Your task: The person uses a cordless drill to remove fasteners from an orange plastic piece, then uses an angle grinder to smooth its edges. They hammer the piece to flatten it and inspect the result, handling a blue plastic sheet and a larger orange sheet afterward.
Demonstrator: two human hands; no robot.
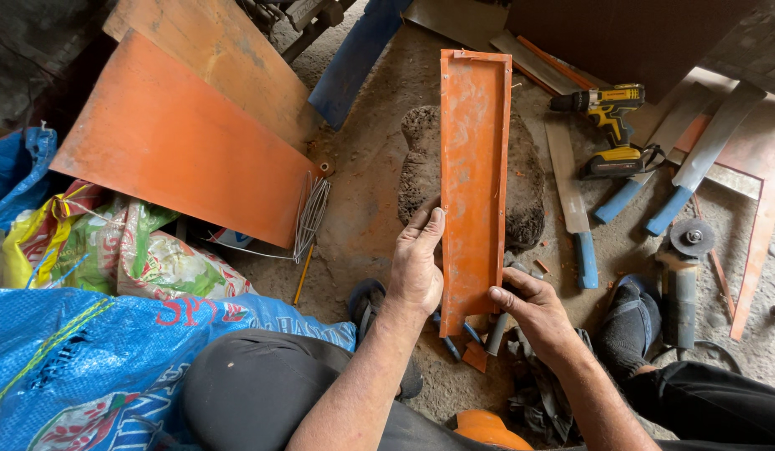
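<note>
A long, narrow orange sheet-metal tray with folded-up edges lies lengthwise away from me over a dark rough stone on the dirt floor. My left hand grips the tray's left edge near its near end, thumb on the inner face. My right hand holds the near right corner, fingers curled under the rim. Small tools with blue handles lie just below the tray's near end, partly hidden.
Large orange metal sheets lean at the left above coiled wire. A yellow cordless drill, blue-handled blades and an angle grinder lie at the right. Blue and printed sacks crowd the lower left. My knees frame the bottom.
</note>
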